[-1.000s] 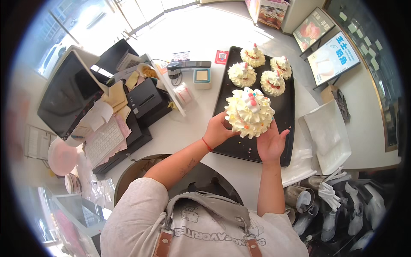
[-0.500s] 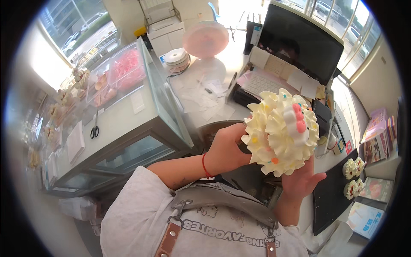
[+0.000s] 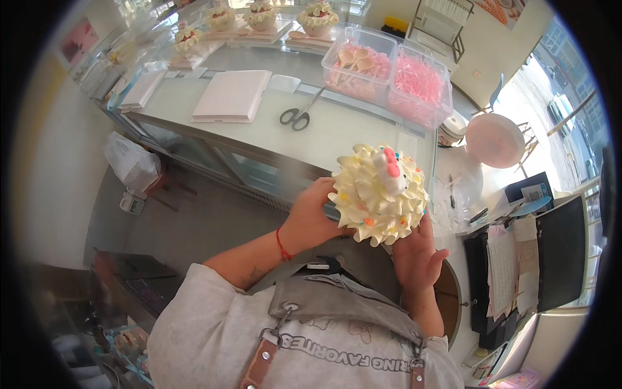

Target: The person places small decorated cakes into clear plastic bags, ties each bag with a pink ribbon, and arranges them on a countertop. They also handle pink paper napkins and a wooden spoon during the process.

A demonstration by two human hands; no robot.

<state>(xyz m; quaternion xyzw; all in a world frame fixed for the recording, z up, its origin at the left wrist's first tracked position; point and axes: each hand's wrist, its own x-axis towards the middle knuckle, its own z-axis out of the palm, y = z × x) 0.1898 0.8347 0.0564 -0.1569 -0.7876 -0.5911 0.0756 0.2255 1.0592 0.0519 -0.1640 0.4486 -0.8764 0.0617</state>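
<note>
A glass-sided display counter (image 3: 272, 146) crosses the upper part of the view, above a grey floor (image 3: 194, 217). In front of its near edge, between your two hands, is a piped cream dessert (image 3: 376, 204), raised before your grey apron (image 3: 343, 295). Its pale yellow ruffles carry coloured sprinkles and, near the top, a white figure with a pink bow (image 3: 391, 161). Your left hand (image 3: 315, 217), with a red bracelet (image 3: 283, 245) at the wrist, is closed around the dessert's lower left side; its fingertips are hidden. Your right hand (image 3: 416, 254) is open at the lower right, palm turned up, thumb standing apart and fingers passing partly out of sight beneath the cream. On the countertop lie dark-handled scissors (image 3: 296, 119), with a pale pink stack of flat pieces (image 3: 231, 96) to their left. To their right stand two clear tubs (image 3: 392, 87) of pink shredded filler, the left one also holding wooden spoons (image 3: 356, 59). Farther back are smaller cream-topped cups (image 3: 317, 19). At right, a white keyboard (image 3: 501, 269) lies beside a dark monitor (image 3: 562, 251).
</note>
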